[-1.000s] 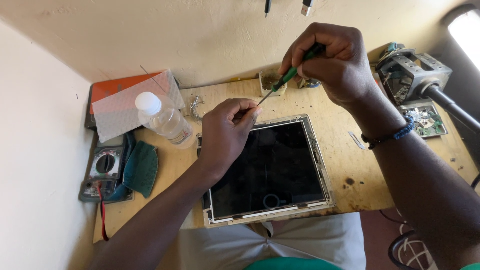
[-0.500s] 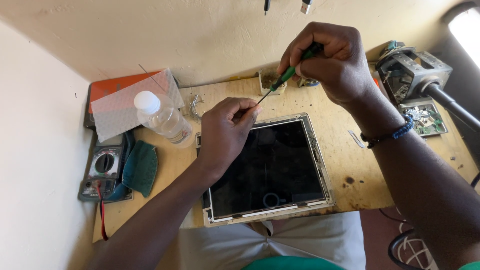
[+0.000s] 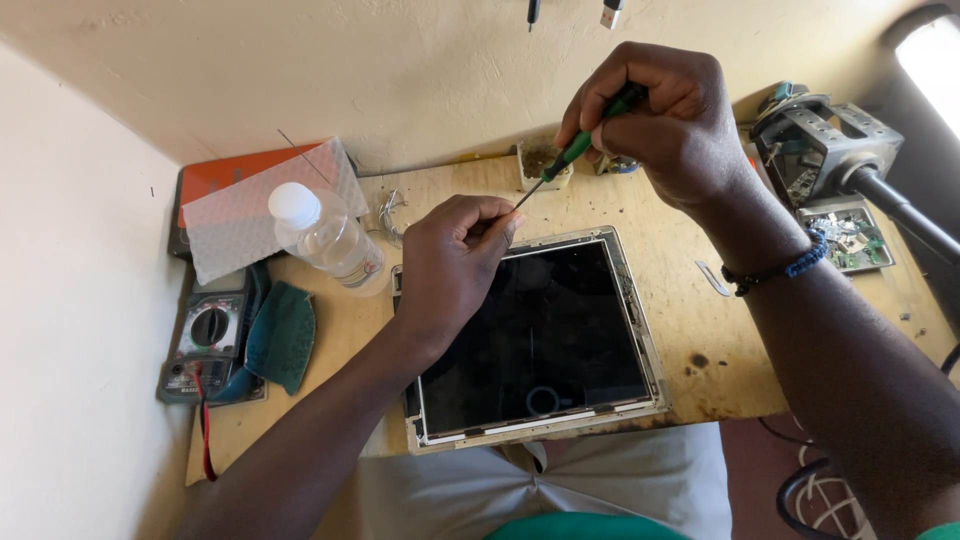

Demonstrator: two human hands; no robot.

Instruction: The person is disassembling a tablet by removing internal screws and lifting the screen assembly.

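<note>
Right hand [image 3: 665,120] grip closed around green-handled thin screwdriver [image 3: 578,150], tip at left hand's [image 3: 455,265] pinched fingertips, above dark-screened white-framed tablet [image 3: 535,335] lying flat on wooden worktop [image 3: 700,300].

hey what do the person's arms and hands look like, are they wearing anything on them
Both arms are bare to beyond the elbow, with no sleeves or gloves in view. The left hand and its wrist carry nothing. The right hand is also bare, but its wrist wears a beaded bracelet, part dark beads, part blue. No rings show.

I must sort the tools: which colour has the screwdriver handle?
Green, in the head view: screwdriver, held in the right hand.
</note>
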